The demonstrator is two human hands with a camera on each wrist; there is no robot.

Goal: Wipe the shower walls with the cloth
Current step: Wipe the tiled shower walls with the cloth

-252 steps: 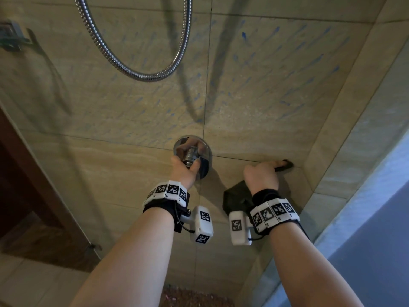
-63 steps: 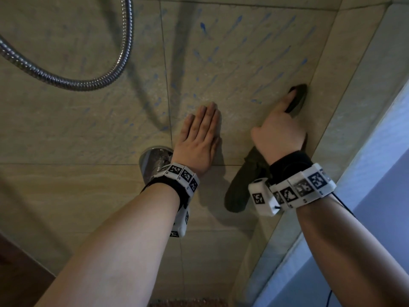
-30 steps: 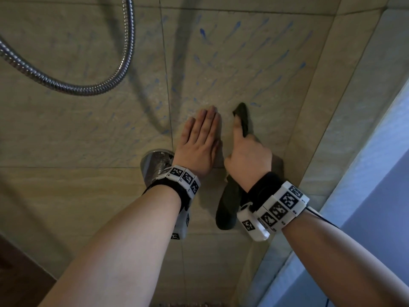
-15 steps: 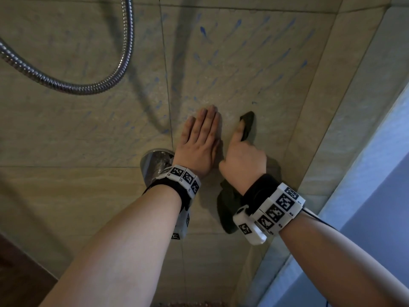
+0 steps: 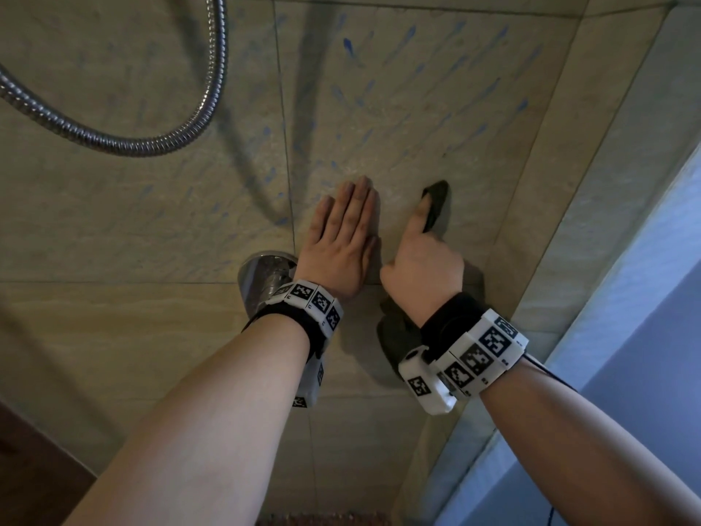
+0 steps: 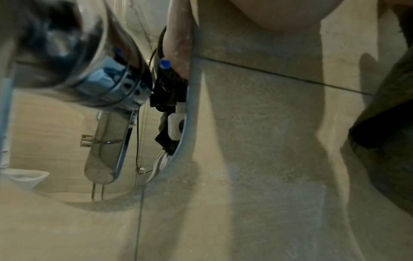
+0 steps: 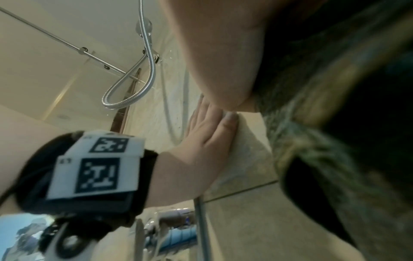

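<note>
A dark cloth [image 5: 437, 201] lies against the beige tiled shower wall [image 5: 417, 108], which carries blue streaks. My right hand [image 5: 421, 256] grips the cloth and presses it to the tile, index finger stretched along it; the cloth's lower end [image 5: 396, 332] hangs below the wrist. Just to its left, my left hand [image 5: 343, 229] lies flat on the wall with straight fingers. In the right wrist view the cloth [image 7: 335, 132] fills the right side and the flat left hand [image 7: 208, 139] shows beside it. At the right edge of the left wrist view the cloth [image 6: 388, 127] hangs.
A round chrome shower valve [image 5: 265, 275] sits on the wall just below and left of my left wrist, seen close in the left wrist view [image 6: 89, 70]. A metal shower hose [image 5: 125, 140] loops at upper left. The wall corner [image 5: 538, 176] and a side wall lie to the right.
The right hand swept the cloth left from the corner to beside the left hand, then edged slightly back right. The left hand left the valve earlier and stays flat on the wall.
</note>
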